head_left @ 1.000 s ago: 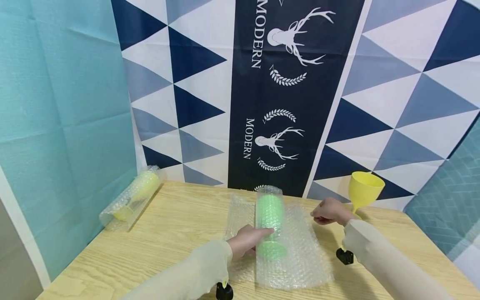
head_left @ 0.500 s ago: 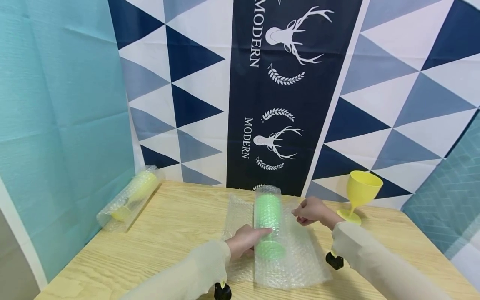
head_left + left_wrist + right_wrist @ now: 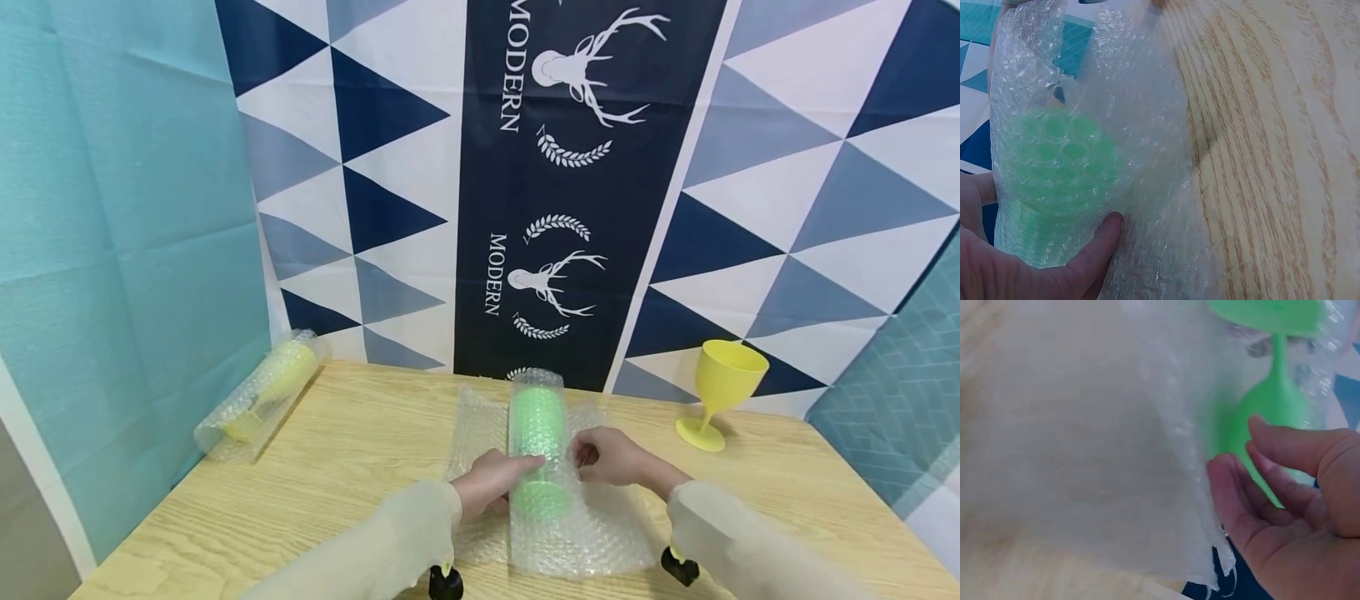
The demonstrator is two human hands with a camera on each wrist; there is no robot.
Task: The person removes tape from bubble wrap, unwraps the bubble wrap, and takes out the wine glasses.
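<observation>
A green goblet (image 3: 536,417) lies on its side, rolled in clear bubble wrap (image 3: 615,542), on the table. My left hand (image 3: 495,482) grips the roll around its middle, the thumb on top; its other fingers are mostly hidden. In the left wrist view, the left thumb (image 3: 1094,253) presses the wrap beside the green shape. My right hand (image 3: 611,457) is at the roll's right side, fingers loosely bent. In the right wrist view, its fingertips (image 3: 1222,464) touch the raised wrap while the thumb stands apart from them.
A yellow goblet (image 3: 727,375) stands upright at the back right of the wooden table (image 3: 360,450). Another yellow goblet in bubble wrap (image 3: 262,396) lies at the back left, against the teal cloth (image 3: 142,250). A patterned cloth (image 3: 405,192) hangs behind.
My right hand has come left from near the standing goblet and lowered to the roll, where the wrap's right part is now raised. The left hand keeps its hold.
</observation>
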